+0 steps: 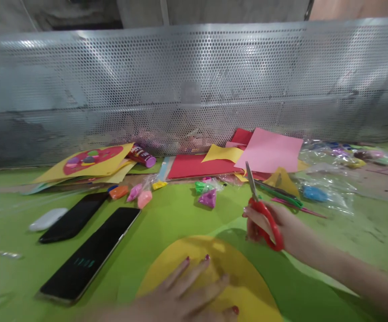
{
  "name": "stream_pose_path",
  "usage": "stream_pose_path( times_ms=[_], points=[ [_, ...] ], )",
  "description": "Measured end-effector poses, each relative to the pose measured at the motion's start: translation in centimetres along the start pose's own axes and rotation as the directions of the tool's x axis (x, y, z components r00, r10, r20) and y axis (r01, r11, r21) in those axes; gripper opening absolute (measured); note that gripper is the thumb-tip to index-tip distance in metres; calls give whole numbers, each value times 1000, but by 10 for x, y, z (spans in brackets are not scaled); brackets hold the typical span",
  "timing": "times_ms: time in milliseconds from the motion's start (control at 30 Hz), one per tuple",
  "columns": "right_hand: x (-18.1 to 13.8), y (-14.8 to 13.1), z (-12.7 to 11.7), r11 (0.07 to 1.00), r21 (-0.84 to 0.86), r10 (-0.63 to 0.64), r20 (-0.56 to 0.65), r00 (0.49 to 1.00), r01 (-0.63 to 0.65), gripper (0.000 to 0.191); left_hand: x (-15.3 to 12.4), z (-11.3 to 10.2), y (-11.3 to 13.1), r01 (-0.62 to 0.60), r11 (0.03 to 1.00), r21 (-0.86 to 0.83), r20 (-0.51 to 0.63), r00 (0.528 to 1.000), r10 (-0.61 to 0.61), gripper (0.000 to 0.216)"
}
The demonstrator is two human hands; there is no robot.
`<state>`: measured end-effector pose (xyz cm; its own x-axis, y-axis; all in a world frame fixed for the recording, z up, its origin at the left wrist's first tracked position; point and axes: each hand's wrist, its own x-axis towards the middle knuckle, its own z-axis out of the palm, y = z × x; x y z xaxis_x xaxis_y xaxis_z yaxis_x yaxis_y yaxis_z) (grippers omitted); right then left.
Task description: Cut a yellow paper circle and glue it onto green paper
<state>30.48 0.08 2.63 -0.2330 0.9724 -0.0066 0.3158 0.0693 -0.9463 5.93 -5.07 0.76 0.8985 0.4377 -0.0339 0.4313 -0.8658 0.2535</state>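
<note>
Under my left hand point(190, 290) lies a rounded piece of yellow paper point(210, 246); the hand is flat on it with fingers spread. My right hand point(264, 221) is closed around the red handles of a pair of scissors point(252, 181), raised to the right of the yellow paper. The scissor blades point up and away, and they look shut. Below the yellow piece a larger green sheet point(281, 277) is spread on the green table. The lower part of the yellow piece runs out of view.
Two black phones point(93, 259) and a white case point(48, 219) lie at left. Behind them is a yellow sheet with a red heart point(93, 158). Red paper point(197, 166), pink paper point(271, 150) and small clay packets point(208, 198) lie farther back, before a perforated metal panel point(194, 67).
</note>
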Motion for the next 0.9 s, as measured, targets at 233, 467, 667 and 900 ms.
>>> stream_pose_path(
  times_ms=[233, 467, 667, 900],
  points=[
    [10, 8, 6, 951, 306, -49, 34, 998, 37, 24, -1, -57, -19, -14, 982, -190, 124, 992, 38, 66],
    [14, 17, 13, 963, 257, -63, -80, 995, 81, 29, 20, 30, 9, 199, 961, 192, -174, 971, -166, 51],
    [7, 10, 15, 992, 95, -74, -139, 987, 88, 31, 17, 47, -1, 207, 904, 375, -314, 946, -87, 58],
    [3, 9, 5, 985, -93, -157, -110, 981, 147, 23, 15, 19, -13, 130, 837, 532, -306, 951, 47, 56]
  ],
)
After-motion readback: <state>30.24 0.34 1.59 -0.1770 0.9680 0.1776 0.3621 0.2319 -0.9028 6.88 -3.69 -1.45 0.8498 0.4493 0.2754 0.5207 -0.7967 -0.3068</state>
